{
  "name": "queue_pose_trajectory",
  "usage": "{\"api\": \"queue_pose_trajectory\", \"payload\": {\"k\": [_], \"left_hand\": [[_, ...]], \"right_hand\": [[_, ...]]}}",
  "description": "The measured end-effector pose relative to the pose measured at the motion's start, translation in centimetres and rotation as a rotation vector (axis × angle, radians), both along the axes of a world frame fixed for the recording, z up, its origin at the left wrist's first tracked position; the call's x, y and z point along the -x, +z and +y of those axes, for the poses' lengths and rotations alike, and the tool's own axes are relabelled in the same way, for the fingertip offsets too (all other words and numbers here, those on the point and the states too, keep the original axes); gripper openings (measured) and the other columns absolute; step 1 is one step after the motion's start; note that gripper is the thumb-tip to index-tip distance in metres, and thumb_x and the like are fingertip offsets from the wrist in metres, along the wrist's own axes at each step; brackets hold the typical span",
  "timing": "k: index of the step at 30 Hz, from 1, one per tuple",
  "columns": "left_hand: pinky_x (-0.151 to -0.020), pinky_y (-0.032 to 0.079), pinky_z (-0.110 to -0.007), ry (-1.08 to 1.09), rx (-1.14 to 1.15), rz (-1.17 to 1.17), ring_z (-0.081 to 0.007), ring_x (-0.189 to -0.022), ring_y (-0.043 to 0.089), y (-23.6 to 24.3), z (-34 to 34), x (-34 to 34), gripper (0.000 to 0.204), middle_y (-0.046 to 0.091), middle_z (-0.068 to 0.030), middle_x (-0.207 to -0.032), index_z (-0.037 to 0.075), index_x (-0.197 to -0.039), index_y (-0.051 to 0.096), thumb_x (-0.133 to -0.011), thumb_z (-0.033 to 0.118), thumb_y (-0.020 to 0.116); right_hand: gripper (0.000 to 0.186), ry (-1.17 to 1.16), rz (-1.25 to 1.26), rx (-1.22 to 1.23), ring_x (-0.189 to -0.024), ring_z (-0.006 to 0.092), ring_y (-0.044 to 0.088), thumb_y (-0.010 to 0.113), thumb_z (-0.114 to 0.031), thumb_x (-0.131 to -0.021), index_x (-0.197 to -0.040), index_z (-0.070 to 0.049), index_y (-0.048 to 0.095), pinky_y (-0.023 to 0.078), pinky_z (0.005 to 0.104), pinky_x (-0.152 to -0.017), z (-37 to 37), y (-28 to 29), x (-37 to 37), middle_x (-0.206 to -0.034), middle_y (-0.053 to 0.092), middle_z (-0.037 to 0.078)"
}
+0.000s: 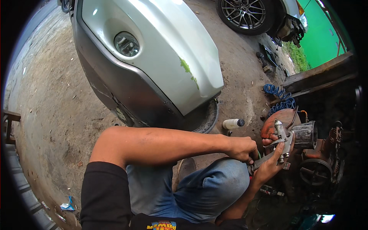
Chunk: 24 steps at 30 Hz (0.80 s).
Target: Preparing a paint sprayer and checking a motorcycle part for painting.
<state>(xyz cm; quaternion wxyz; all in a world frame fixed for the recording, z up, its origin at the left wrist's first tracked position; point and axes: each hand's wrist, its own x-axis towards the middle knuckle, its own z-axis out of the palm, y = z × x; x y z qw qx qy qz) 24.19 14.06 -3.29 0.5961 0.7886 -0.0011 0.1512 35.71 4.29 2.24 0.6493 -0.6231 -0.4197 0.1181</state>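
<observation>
My right hand [270, 168] is wrapped round a silver spray gun [283, 137] to the right of my bent knee. A grey, paint-stained metal cup [304, 135] sits against the gun's far side. Beside it my left hand [243, 148], reaching across from the left, is closed with curled fingers near the gun's lower end and a grey hose or fitting [253, 168]. What those fingers pinch is hidden. Just beyond, a white bottle with a black cap [232, 123] lies on the ground.
A pale car bumper [172, 50] with a green patch rests on a black tub [209, 117]. At right stand an orange-red tank [278, 117], a coiled blue hose [281, 100] and a machine with a pulley wheel [315, 171]. A car wheel [245, 13] is farther off.
</observation>
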Motion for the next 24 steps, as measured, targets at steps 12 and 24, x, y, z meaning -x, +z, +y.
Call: {"api": "queue_pose_trajectory", "payload": {"k": [12, 24], "left_hand": [[-0.091, 0.058, -0.047, 0.013, -0.024, -0.069, -0.0400, -0.108, 0.076, -0.2, -0.1, -0.4, 0.028, 0.080, -0.0216, -0.112, 0.001, -0.120, 0.078, -0.098, 0.018, 0.076], [-0.088, 0.058, -0.048, 0.025, -0.035, -0.072, -0.0391, -0.104, 0.077, -0.2, -0.2, -0.3, 0.029, 0.080, -0.0210, -0.109, 0.000, -0.118, 0.078, -0.096, 0.020, 0.079]], "right_hand": [[0.053, 0.049, 0.049, -0.029, -0.086, 0.0192, 0.064, 0.057, -0.022, -0.116, -0.163, -0.001, 0.044, 0.058, 0.0346, -0.083, -0.5, -0.3, -1.5, -0.110, 0.069, 0.015], [0.055, 0.012, 0.047, 0.026, -0.086, 0.0198, 0.064, 0.053, -0.027, -0.117, -0.167, -0.008, 0.039, 0.062, 0.0424, -0.094, -0.4, 0.3, -0.3, -0.111, 0.067, 0.016]]}}
